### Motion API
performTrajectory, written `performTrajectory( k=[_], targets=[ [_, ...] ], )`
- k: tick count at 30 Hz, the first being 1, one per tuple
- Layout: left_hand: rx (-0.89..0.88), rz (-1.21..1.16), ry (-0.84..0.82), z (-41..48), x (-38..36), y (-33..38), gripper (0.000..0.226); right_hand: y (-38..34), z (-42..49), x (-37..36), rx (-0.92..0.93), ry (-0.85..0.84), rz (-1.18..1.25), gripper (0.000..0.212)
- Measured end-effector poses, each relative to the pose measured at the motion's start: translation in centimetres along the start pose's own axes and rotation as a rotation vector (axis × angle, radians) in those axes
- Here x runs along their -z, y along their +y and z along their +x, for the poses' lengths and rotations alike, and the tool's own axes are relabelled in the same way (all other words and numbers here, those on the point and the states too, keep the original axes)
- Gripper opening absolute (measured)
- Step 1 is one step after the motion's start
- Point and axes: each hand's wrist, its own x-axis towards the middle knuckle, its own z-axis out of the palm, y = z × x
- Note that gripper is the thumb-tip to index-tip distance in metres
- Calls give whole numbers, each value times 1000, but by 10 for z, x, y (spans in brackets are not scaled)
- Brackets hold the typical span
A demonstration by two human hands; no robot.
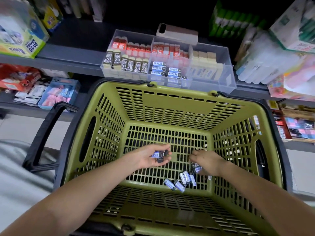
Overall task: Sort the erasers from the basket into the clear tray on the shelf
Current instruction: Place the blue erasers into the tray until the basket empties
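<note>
Cupping a few blue-sleeved erasers (159, 155) in curled fingers, the left grip (153, 156) lies palm up, low inside the green basket (170, 99). Just to its right, the right grip (205, 160) reaches down to the basket floor with the back of the hand facing up. Whether its fingers have clenched on anything cannot be told. On the slotted floor, nearer the body than the right grip, lie loose erasers (185, 180), some partly hidden under it. Beyond both grips rises the basket's far wall. Past it and higher up, the clear tray (213, 82) sits at the edge of the shelf (68, 63). Its compartments hold 2B erasers (129, 65), red erasers (136, 47), cream erasers (204, 60) and blue-sleeved packs (163, 70). A phone (177, 33) lies behind the tray. Left of the left grip, the basket's black handle (44, 133) hangs outward.
</note>
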Motion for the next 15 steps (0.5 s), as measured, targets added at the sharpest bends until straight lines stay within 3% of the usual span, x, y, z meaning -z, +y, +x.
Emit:
performTrajectory(
  k=[3, 7, 12, 15],
  targets=[
    [-9, 55, 23, 3, 0, -1, 43, 0, 2, 15, -136, 132, 311, 32],
    [12, 33, 44, 6, -2, -2, 56, -37, 14, 51, -129, 309, 816, 27],
    [51, -37, 41, 2, -3, 0, 41, -80, 31, 82, 16, 405, 656, 36],
    [26, -126, 31, -6, 2, 9, 38, -78, 36, 87, -10, 422, 804, 38]
  ],
)
